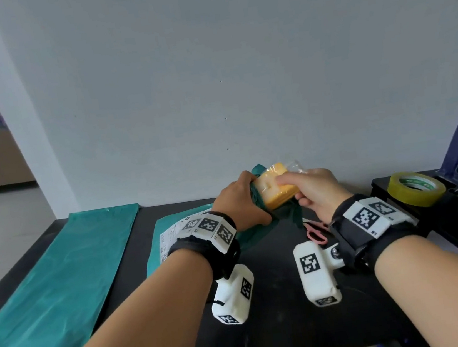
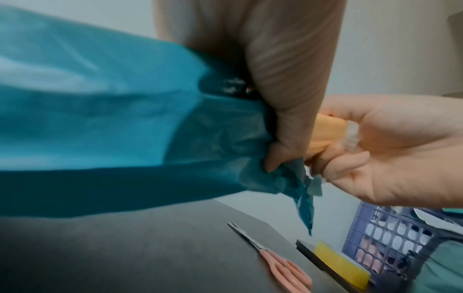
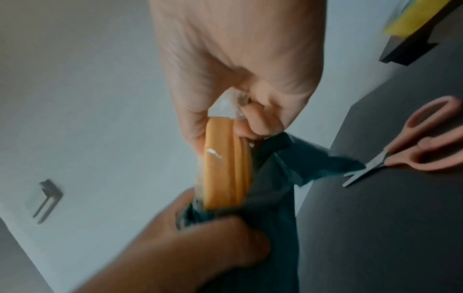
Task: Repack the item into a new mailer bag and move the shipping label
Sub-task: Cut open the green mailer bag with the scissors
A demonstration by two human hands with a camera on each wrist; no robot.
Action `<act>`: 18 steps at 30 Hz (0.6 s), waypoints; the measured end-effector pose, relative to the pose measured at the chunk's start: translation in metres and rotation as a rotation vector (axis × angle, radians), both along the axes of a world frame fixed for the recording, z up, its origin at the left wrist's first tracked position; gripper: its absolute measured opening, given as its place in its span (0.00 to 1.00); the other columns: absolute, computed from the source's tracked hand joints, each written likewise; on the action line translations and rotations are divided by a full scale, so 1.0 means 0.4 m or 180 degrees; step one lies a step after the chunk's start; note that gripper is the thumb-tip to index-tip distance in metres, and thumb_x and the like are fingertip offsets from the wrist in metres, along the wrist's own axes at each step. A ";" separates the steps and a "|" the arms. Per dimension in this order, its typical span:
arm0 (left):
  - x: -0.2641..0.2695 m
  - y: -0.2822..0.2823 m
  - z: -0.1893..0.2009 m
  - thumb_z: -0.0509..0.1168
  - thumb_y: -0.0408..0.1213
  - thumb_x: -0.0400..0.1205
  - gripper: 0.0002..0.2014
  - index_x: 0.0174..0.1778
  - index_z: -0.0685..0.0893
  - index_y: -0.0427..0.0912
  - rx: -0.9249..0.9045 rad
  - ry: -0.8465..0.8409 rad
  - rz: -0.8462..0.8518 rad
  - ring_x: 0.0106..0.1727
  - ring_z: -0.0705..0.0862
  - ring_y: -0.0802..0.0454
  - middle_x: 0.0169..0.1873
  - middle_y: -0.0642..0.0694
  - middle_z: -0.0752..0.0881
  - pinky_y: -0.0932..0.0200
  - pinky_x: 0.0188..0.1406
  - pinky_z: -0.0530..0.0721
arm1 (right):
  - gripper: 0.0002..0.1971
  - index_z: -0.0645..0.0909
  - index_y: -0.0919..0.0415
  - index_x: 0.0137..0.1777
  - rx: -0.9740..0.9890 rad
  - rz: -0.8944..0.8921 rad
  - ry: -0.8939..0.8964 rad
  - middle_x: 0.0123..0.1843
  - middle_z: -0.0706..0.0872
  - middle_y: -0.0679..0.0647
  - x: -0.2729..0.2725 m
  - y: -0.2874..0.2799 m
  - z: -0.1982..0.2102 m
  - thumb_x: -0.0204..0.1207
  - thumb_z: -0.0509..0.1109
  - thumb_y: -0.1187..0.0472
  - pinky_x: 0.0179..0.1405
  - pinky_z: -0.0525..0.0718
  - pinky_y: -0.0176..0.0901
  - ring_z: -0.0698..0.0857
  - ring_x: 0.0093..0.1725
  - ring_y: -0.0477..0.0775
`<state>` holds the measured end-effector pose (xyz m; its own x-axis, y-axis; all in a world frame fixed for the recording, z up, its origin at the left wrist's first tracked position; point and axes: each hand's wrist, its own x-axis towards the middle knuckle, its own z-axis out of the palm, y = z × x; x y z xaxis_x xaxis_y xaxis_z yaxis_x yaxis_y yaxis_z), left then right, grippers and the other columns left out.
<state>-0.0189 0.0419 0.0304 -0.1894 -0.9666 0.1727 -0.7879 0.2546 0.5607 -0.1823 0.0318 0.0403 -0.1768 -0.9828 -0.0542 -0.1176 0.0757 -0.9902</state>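
On the near left part of the black desk [image 1: 271, 328] a flat new teal plastic mailer bag [image 1: 47, 284] lies along the left edge, not yet used. Further in, near the middle, the pink-handled scissors [image 1: 315, 231] lie on the desk just under the hands. Above them the left hand [image 1: 240, 203] grips the crumpled open mouth of the old teal mailer bag [image 2: 100, 119], fingers curled round the plastic. The right hand [image 1: 315, 188] pinches the yellow flat item in clear film [image 1: 276, 189], thumb on one face and fingers on the other; about half of it is out of the bag.

I judge the step is taking the item out. Next it needs a steady pull while the left hand holds the bag back.

The white shipping label [image 1: 168, 239] is mostly hidden behind the left wrist, its print unreadable. At the far right a yellowish tape roll [image 1: 416, 188] stands on a black tray.
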 end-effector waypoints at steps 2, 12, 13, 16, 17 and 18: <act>0.030 0.003 -0.002 0.75 0.42 0.66 0.34 0.66 0.68 0.48 0.0113 -0.0036 0.0113 0.49 0.82 0.46 0.49 0.46 0.81 0.50 0.48 0.86 | 0.11 0.83 0.62 0.42 -0.0220 -0.0162 -0.0277 0.32 0.78 0.54 -0.020 0.000 0.039 0.63 0.81 0.62 0.27 0.71 0.38 0.71 0.26 0.47; 0.023 0.013 0.033 0.76 0.44 0.65 0.26 0.54 0.71 0.47 -0.0210 0.0292 0.0385 0.43 0.83 0.48 0.42 0.48 0.83 0.54 0.38 0.83 | 0.21 0.83 0.61 0.59 -0.0249 0.0539 -0.0235 0.57 0.89 0.55 0.058 -0.002 0.051 0.67 0.81 0.57 0.51 0.83 0.43 0.85 0.58 0.53; 0.025 0.013 0.036 0.76 0.45 0.65 0.26 0.54 0.71 0.46 -0.0191 0.0288 0.0377 0.44 0.83 0.48 0.43 0.48 0.83 0.53 0.39 0.84 | 0.19 0.84 0.60 0.58 -0.0306 0.0502 -0.0120 0.56 0.89 0.54 0.063 -0.001 0.047 0.68 0.81 0.56 0.51 0.83 0.43 0.86 0.58 0.53; 0.043 0.013 0.035 0.76 0.46 0.66 0.28 0.57 0.71 0.47 -0.0121 0.0275 0.0360 0.45 0.83 0.48 0.44 0.49 0.82 0.53 0.41 0.85 | 0.14 0.85 0.59 0.55 -0.0479 0.0424 -0.0105 0.55 0.90 0.54 0.054 -0.001 0.074 0.71 0.78 0.57 0.54 0.83 0.46 0.86 0.57 0.53; 0.051 0.011 0.033 0.76 0.47 0.66 0.28 0.57 0.71 0.48 -0.0080 0.0259 0.0362 0.45 0.83 0.48 0.44 0.49 0.82 0.53 0.42 0.85 | 0.12 0.85 0.59 0.53 -0.0546 0.0365 -0.0129 0.55 0.90 0.55 0.046 -0.003 0.091 0.72 0.78 0.57 0.56 0.84 0.46 0.86 0.57 0.54; 0.059 0.010 0.031 0.76 0.48 0.66 0.28 0.57 0.71 0.49 -0.0035 0.0243 0.0373 0.45 0.83 0.48 0.44 0.49 0.82 0.52 0.42 0.85 | 0.10 0.85 0.58 0.51 -0.0611 0.0299 -0.0171 0.55 0.89 0.56 0.037 -0.006 0.108 0.72 0.77 0.57 0.58 0.84 0.47 0.86 0.56 0.55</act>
